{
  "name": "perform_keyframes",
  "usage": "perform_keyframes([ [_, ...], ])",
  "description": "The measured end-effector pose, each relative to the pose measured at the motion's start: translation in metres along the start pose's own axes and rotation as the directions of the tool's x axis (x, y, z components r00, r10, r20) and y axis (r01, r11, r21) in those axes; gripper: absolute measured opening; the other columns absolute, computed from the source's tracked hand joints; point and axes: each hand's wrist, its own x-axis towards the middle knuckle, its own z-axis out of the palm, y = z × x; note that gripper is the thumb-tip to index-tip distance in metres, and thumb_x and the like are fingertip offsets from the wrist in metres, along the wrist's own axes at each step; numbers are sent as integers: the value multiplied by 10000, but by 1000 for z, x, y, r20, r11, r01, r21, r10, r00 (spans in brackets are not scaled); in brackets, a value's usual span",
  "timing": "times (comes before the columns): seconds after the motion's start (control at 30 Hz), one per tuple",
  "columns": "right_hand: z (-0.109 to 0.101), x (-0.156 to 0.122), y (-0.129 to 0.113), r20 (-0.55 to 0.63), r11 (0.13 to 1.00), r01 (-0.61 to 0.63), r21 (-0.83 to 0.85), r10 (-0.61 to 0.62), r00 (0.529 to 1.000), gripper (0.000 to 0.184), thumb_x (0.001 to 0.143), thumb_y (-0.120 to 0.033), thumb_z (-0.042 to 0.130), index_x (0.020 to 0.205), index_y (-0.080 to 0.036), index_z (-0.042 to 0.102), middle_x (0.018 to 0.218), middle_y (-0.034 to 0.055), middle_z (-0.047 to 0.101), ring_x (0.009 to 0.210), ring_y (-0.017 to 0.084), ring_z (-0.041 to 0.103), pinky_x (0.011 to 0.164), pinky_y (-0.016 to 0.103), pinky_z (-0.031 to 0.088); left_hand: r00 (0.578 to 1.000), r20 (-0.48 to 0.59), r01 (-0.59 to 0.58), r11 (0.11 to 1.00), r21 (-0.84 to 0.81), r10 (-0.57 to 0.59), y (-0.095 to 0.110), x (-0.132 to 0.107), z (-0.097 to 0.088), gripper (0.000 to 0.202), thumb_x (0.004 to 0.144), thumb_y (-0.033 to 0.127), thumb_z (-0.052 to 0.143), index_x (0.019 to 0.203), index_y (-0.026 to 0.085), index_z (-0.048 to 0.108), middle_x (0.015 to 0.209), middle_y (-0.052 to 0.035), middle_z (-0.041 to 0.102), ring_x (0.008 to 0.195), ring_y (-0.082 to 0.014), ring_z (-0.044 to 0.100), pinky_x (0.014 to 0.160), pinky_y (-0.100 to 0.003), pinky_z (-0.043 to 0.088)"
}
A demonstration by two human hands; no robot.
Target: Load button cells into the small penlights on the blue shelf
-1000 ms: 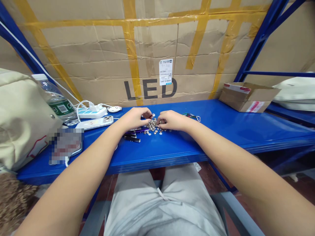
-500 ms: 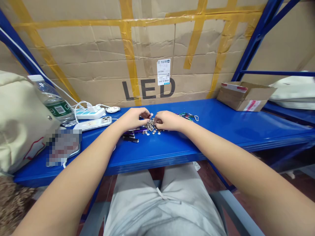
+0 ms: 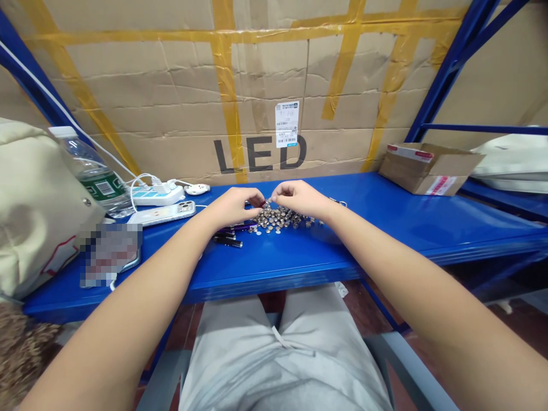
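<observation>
My left hand [image 3: 237, 205] is curled round a small dark-red metal tube [image 3: 262, 204], which is mostly hidden by the fingers. Thumb and forefinger of my right hand [image 3: 298, 197] pinch together at the tube's end, on what looks like a button cell [image 3: 269, 200]. Below both hands a heap of silver button cells [image 3: 280, 218] is spread on the blue table [image 3: 274, 262]. Several slim black tubes [image 3: 228, 241] and a purple one [image 3: 245, 226] lie beneath my left wrist, left of the heap. Part of a carabiner [image 3: 342, 203] shows behind my right wrist.
Left on the table are a white phone [image 3: 162, 214], another phone [image 3: 111, 257] partly blurred out, a power strip [image 3: 158, 195], a water bottle [image 3: 100, 177] and a cream bag [image 3: 38, 211]. An open carton [image 3: 428, 168] stands at the right. A large cardboard box [image 3: 180, 108] walls the back.
My right hand has lifted off the heap and moved up and back towards the tube in my left hand, uncovering more cells. My left hand has hardly moved.
</observation>
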Motion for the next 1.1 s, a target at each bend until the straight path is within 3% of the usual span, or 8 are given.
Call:
perform_keyframes([
  [0.4,-5,0,4,-21,996,21,-89,-23,1000,122,728,-292,567,765,-177,587,752,15,607,672,131,521,603,260,402,1000,-11,28,999,15,-28,4,-1,0,206,787,262,568,962,183,642,935,-36,709,857,-175,651,801,-297,502],
  [0.5,-16,-5,1,149,987,49,-151,-26,989,134,726,-296,588,777,-177,623,735,10,615,664,130,530,586,251,396,999,-14,52,998,25,-52,2,-1,0,216,782,279,575,963,184,644,932,-38,709,860,-183,652,807,-307,503],
  [0.57,-22,-8,1,307,980,70,-187,-9,952,157,720,-302,611,808,-183,662,720,2,621,645,125,530,571,244,392,998,-13,55,998,29,-55,1,-1,0,222,782,300,580,959,185,648,929,-38,710,859,-188,651,803,-310,504],
  [0.67,-23,-11,2,400,962,117,-246,-9,916,209,715,-320,634,872,-198,699,712,-6,616,626,118,524,557,237,379,999,-12,54,998,27,-53,0,-1,0,222,778,296,583,959,186,648,930,-37,709,857,-186,650,792,-303,503],
  [0.87,-8,-7,5,440,933,209,-294,-62,896,214,718,-326,643,875,-206,724,723,-2,624,634,117,521,562,236,360,998,-8,61,998,15,-61,-1,0,0,221,774,288,581,960,183,641,936,-34,712,857,-181,656,792,-296,501],
  [1.1,-7,-8,5,382,937,209,-280,-91,920,140,710,-267,615,798,-209,707,713,-6,636,615,120,526,565,245,367,999,2,54,999,5,-54,0,-1,0,223,775,274,580,968,181,641,946,-39,713,867,-184,656,799,-301,500],
])
